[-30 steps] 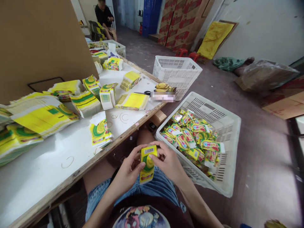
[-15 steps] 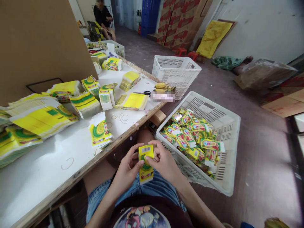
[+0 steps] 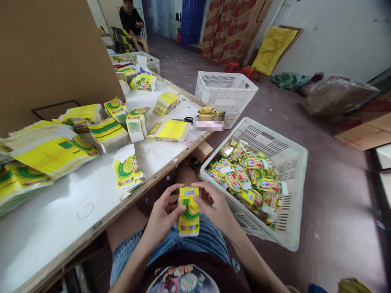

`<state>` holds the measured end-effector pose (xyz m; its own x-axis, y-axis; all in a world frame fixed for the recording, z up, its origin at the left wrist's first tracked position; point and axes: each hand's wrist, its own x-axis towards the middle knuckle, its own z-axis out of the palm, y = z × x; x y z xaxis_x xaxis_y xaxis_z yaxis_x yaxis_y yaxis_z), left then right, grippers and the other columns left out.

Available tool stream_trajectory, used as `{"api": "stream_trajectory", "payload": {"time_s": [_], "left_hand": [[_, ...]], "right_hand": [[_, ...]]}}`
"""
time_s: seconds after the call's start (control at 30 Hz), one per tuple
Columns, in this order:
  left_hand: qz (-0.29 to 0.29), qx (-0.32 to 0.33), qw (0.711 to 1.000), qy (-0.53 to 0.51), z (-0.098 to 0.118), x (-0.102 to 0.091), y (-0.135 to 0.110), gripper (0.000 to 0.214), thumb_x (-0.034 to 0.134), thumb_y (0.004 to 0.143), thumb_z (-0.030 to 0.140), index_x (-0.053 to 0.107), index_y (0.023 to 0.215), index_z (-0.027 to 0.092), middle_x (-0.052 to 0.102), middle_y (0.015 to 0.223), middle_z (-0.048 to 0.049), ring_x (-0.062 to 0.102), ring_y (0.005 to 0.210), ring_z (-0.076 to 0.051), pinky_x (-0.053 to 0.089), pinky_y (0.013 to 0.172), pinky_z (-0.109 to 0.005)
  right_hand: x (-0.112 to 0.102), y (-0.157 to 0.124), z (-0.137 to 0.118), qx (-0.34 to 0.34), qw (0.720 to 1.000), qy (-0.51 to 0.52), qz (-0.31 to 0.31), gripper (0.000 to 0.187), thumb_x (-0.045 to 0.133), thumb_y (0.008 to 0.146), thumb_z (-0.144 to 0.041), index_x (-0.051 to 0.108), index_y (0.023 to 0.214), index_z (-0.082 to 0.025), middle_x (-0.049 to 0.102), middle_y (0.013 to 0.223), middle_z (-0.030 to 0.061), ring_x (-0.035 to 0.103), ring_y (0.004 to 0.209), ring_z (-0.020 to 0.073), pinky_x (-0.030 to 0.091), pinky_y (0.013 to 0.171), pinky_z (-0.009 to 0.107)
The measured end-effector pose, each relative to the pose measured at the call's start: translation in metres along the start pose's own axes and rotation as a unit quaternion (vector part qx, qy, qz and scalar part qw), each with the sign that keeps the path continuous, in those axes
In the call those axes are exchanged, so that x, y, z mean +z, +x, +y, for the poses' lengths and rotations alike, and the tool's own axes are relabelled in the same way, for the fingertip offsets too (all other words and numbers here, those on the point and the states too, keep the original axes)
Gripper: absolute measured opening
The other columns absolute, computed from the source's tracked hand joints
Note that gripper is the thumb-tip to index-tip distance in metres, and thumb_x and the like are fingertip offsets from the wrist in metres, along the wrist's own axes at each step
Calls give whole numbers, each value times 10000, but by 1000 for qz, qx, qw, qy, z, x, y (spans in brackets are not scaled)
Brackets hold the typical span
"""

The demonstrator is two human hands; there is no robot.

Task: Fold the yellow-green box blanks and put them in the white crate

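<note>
A small yellow and green printed carton (image 3: 190, 217) with a barcode on its top panel is held above my lap. My left hand (image 3: 167, 209) grips its left edge, thumb across the front and fingers behind. My right hand (image 3: 214, 205) holds the upper right side, with the thumb on the front near the barcode and the fingers at the top edge. On the table's near edge lie a few flat cartons (image 3: 126, 169) of the same print. Right of my hands, a white plastic crate (image 3: 282, 171) holds many folded cartons (image 3: 244, 169).
The white table (image 3: 69, 205) carries stacks of flat cartons (image 3: 55, 148), scissors (image 3: 188, 119) and bananas (image 3: 210, 112). A second white crate (image 3: 226, 87) stands beyond. A cardboard sheet (image 3: 58, 53) rises at left. A person (image 3: 132, 20) sits at the back.
My right thumb has moved up the carton's front toward the barcode. The carton's lower part, angled before, now hangs straight in line and shows its whole front.
</note>
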<state>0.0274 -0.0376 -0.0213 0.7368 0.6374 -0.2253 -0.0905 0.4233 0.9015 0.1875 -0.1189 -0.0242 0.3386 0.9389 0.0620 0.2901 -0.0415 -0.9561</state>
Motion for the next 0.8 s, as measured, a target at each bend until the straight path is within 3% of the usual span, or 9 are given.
{"api": "stream_trajectory", "payload": {"time_s": [0.13,0.23,0.27,0.3,0.37,0.4,0.47,0.63,0.8], "left_hand": [[19,46,994,96,-5,5,3,466,699,850,299,546,1280,209,754,1037,-104,732,930,-255,585,824,-368],[147,125,956,219,5,-14,6,424,651,878,344,568,1273,213,696,1196,-121,651,1160,-291,493,1035,-450],[196,145,939,241,11,-26,7,426,647,879,359,562,1270,214,624,1318,-127,555,1288,-305,393,1132,-472],[246,157,919,267,18,-40,9,462,665,870,346,545,1295,212,544,1414,-130,438,1390,-324,280,1195,-487],[415,180,783,427,30,-72,12,587,670,864,370,478,1381,167,501,1451,-162,404,1395,-377,273,1181,-526],[442,151,741,482,34,-87,14,674,676,858,381,414,1429,138,471,1477,-184,391,1396,-400,290,1165,-545],[474,123,721,490,39,-113,16,840,742,789,398,355,1451,57,456,1467,-259,350,1391,-492,277,1120,-638],[428,5,765,482,36,-143,13,776,654,804,555,459,1398,96,709,996,-142,669,963,-437,471,742,-487],[465,80,770,429,37,-148,0,456,623,834,515,641,1145,182,734,860,-71,685,876,-358,461,690,-434]], "right_hand": [[-15,-7,-3,-14,995,-81,58,235,573,921,-297,658,1129,-226,709,1065,66,664,923,232,530,800,337],[-51,-15,2,14,961,-202,187,213,567,910,-268,682,1074,-196,670,1051,130,588,1024,329,436,925,493],[-64,-18,5,41,920,-308,240,209,583,895,-268,696,1057,-199,653,1055,139,563,1052,354,406,941,533],[-73,-21,9,74,878,-390,267,220,616,869,-264,704,1059,-195,643,1076,157,538,1083,389,380,944,575],[-81,-25,15,108,843,-462,253,257,666,837,-269,702,1076,-180,648,1082,169,539,1077,409,383,919,586],[-78,-26,18,109,854,-457,223,260,676,836,-270,696,1079,-180,661,1075,161,558,1056,394,397,906,564],[-60,-25,20,88,905,-391,144,230,657,866,-260,679,1085,-192,692,1052,122,607,1000,329,425,888,492],[-9,-11,6,67,962,-264,37,194,682,851,-193,673,1044,-214,732,949,53,638,859,239,423,858,413],[3,-1,-12,16,980,-198,32,143,613,900,-166,683,1016,-212,746,914,30,632,782,188,435,855,382]]}}
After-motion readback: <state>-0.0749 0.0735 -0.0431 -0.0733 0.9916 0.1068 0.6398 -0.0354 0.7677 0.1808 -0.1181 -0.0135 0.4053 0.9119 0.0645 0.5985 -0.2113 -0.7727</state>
